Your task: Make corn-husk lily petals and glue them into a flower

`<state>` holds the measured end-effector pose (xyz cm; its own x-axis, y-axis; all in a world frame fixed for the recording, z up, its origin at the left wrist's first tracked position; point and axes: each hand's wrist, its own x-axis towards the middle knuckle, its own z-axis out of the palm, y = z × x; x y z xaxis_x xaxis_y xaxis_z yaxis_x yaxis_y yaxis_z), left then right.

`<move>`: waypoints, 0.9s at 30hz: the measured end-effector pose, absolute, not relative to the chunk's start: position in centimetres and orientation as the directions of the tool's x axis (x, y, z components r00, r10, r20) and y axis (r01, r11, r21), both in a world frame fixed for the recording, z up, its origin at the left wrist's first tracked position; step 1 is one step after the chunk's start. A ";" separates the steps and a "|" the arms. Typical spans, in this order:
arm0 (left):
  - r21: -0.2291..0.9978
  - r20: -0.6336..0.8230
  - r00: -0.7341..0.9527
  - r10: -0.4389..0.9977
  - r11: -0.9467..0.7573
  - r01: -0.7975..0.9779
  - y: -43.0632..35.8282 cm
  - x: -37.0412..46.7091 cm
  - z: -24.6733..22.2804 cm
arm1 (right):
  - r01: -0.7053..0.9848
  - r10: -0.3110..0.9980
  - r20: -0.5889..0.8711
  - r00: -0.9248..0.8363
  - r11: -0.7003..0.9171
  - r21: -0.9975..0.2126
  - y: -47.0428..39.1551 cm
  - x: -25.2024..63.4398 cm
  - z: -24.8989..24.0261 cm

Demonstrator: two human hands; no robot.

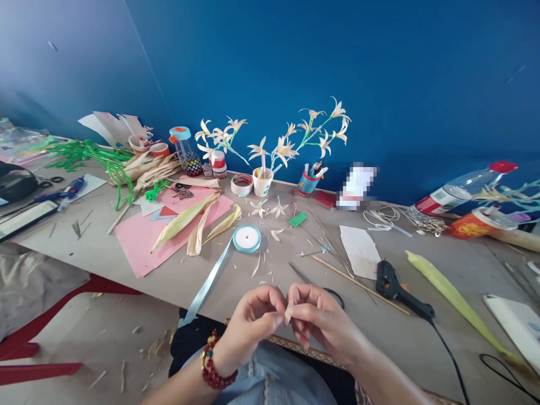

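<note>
A small pale piece of corn husk [288,313] is pinched between the fingertips of my left hand [259,315] and my right hand [320,318], just over the table's front edge. Both hands are closed, their fingertips nearly touching. Behind my right hand lies a pair of scissors [300,273], partly hidden by it. A roll of light blue ribbon [247,238] lies beyond my left hand, its loose end trailing over the edge. Husk flowers [278,208] and cut petals [277,234] are scattered farther back.
A paper cup [262,183] holds husk-flower stems by the blue wall. At right lie a black glue gun [403,289], a wooden stick [360,284] and a green husk [455,304]. Pink paper [130,247] with corn husks [185,222] is at left. A plastic bottle [459,191] leans far right.
</note>
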<state>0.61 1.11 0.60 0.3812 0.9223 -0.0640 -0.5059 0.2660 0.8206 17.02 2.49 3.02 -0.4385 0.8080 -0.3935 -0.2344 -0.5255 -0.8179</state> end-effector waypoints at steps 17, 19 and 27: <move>0.830 0.034 0.340 0.940 0.163 -0.533 0.8 0.8 0.2 | -0.337 0.824 -0.382 -0.418 -0.531 -0.777 2.1 16.7 3.3; 0.811 0.038 0.343 0.938 0.172 -0.560 0.7 0.8 0.3 | -0.347 0.823 -0.379 -0.423 -0.533 -0.772 2.1 16.7 3.4; 0.867 0.080 0.324 0.943 0.094 -0.490 0.7 0.9 0.4 | -0.345 0.838 -0.357 -0.412 -0.506 -0.790 2.0 16.8 3.4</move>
<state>0.90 0.70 0.36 0.3235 0.9428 0.0800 -0.4896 0.0945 0.8668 16.80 1.97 3.40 -0.4117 0.8383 -0.3573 -0.3450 -0.5063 -0.7904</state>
